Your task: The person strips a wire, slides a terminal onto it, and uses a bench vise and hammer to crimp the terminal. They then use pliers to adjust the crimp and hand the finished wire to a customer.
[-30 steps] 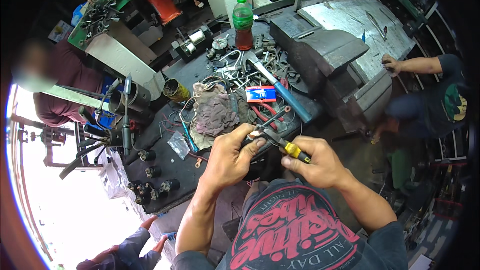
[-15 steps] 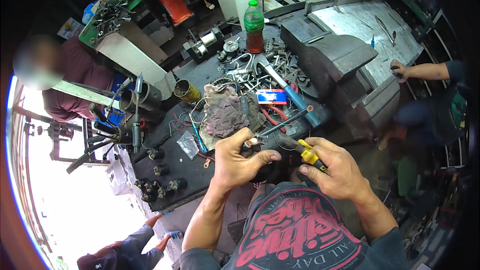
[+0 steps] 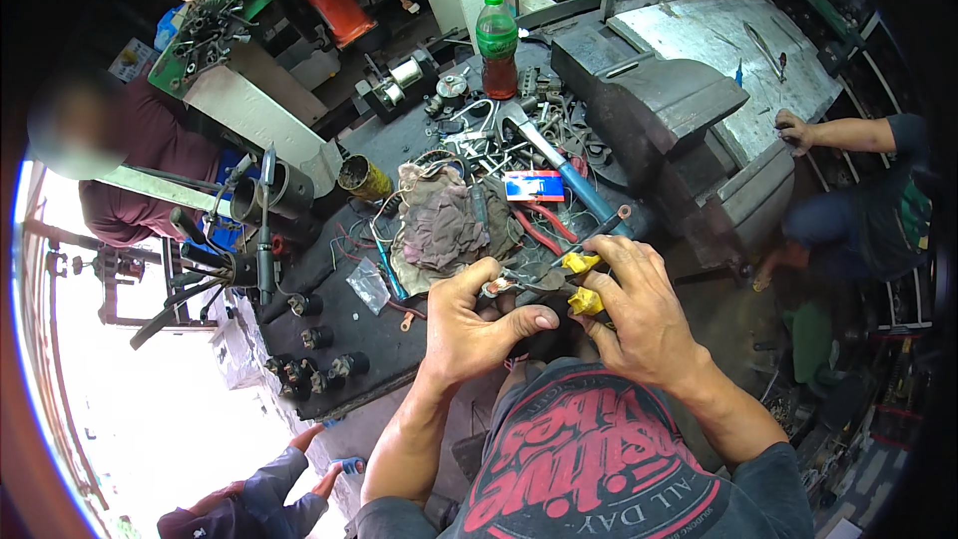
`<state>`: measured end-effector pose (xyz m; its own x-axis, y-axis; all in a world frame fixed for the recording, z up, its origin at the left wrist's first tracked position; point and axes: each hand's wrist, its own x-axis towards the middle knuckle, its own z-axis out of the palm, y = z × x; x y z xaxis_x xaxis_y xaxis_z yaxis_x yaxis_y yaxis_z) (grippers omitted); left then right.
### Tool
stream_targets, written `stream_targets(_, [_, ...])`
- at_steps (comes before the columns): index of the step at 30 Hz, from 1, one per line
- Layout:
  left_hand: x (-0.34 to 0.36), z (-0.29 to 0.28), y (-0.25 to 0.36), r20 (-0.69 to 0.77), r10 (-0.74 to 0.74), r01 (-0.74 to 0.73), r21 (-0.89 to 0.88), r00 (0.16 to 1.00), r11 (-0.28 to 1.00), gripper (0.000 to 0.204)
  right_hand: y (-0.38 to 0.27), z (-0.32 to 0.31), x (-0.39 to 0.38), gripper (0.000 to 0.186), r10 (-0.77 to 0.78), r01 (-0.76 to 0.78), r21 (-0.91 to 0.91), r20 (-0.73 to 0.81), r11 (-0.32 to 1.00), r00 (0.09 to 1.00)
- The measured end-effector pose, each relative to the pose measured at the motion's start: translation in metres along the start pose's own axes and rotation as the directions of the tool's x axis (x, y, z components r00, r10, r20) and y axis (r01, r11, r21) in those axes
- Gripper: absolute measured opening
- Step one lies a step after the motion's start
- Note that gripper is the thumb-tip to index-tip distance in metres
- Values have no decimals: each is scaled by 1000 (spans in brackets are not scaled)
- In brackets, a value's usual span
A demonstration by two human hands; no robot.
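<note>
In front of my chest, my left hand is closed on a black cable, its thumb stretched toward my other hand. Copper-coloured bare metal shows at its fingertips. From there the black cable runs up and right to a copper ring lug. My right hand grips pliers with yellow handles, which are spread apart. The dark jaws of the pliers point left at the cable beside my left fingertips; whether they touch it I cannot tell.
A dark workbench carries crumpled rags, a blue-handled hammer-like tool, red-handled pliers, loose metal parts and a green-capped bottle. A large vise stands right. Another person's hand rests beyond it. Other people are at left.
My right hand has moved left and up, bringing the pliers to the cable by my left hand. Their handles have spread apart. My left hand keeps nearly the same place.
</note>
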<state>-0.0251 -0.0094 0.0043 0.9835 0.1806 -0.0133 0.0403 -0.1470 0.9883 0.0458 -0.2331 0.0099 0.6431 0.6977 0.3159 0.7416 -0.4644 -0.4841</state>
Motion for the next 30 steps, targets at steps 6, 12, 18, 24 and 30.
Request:
stream_targets(6, [0,-2,-7,-24,-17,16,-45,1000,999,45,5,0,-3,42,-20,21,-46,18,999,1000])
stream_targets(12, [-1,6,-3,-10,20,-20,-63,1000,998,42,5,5,-2,38,-28,27,-26,-42,999,999])
stream_targets(18, [2,-1,0,78,81,-85,49,994,995,43,10,6,-4,29,37,-54,287,65,956,997])
stream_targets(24, [12,-10,-2,182,499,-517,504,847,692,67,23,11,-20,30,-129,-755,653,745,-59,654])
stream_targets(30, [12,-13,13,321,294,-404,363,900,840,99,28,38,-42,38,-412,-629,362,518,-688,749])
